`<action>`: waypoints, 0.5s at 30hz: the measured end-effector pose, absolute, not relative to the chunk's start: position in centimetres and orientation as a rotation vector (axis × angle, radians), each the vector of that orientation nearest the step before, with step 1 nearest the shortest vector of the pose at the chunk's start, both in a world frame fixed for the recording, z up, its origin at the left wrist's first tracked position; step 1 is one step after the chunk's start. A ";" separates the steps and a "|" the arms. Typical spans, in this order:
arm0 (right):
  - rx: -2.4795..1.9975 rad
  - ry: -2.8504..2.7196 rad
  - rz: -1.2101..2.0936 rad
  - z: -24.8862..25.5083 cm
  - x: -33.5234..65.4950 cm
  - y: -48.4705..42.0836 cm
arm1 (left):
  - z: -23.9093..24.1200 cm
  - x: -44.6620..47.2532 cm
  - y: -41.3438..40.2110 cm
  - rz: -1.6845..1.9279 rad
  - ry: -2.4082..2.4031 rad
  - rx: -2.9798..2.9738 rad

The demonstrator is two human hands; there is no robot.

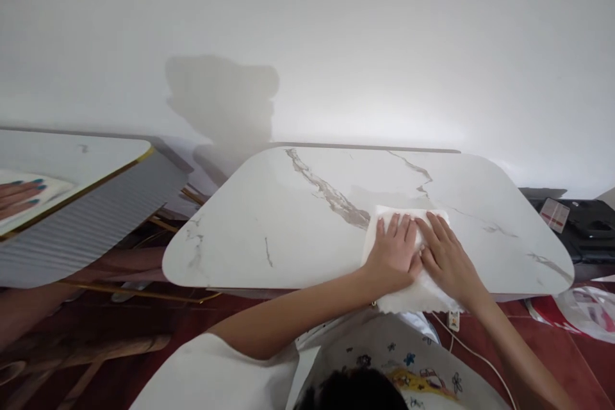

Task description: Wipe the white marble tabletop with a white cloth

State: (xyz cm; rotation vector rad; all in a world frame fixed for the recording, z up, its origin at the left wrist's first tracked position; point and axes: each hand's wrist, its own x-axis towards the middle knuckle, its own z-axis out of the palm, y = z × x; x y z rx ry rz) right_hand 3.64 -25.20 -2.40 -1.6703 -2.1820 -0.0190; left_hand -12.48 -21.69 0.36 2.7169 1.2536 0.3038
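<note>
A white marbled tabletop (230, 230) with grey-brown veins and rounded corners stretches in front of me. On its right half, near the front edge, lies a white paper towel (408, 298), part of it hanging over that edge. My left hand (394, 250) presses flat on the towel, fingers spread. Beside it my right hand (446, 259) also lies flat on the towel, fingers stretched forward, the thumbs close together. The part of the towel beneath both palms is hidden.
At the left, another person's hand (19, 195) rests on a white cloth on a second gold-edged table (96, 147). A black appliance (586, 227) stands to the right. A white cable (475, 355) and a plastic bag (589, 311) are below. A white wall (360, 45) rises behind.
</note>
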 end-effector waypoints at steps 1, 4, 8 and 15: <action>-1.697 -2.156 0.003 -2.2 2.6 -25.2 | 0.4 -13.4 -21.6 0.307 1.254 2.710; -1.731 -2.130 0.083 -1.4 -0.3 -25.0 | 0.4 -16.0 -21.4 0.377 1.281 2.705; -1.796 -2.146 0.144 -0.5 -2.4 -24.6 | -0.2 -17.8 -21.0 0.464 1.240 2.785; -1.734 -2.264 0.074 -0.5 -1.5 -22.5 | -0.5 -17.4 -19.3 0.442 1.275 2.876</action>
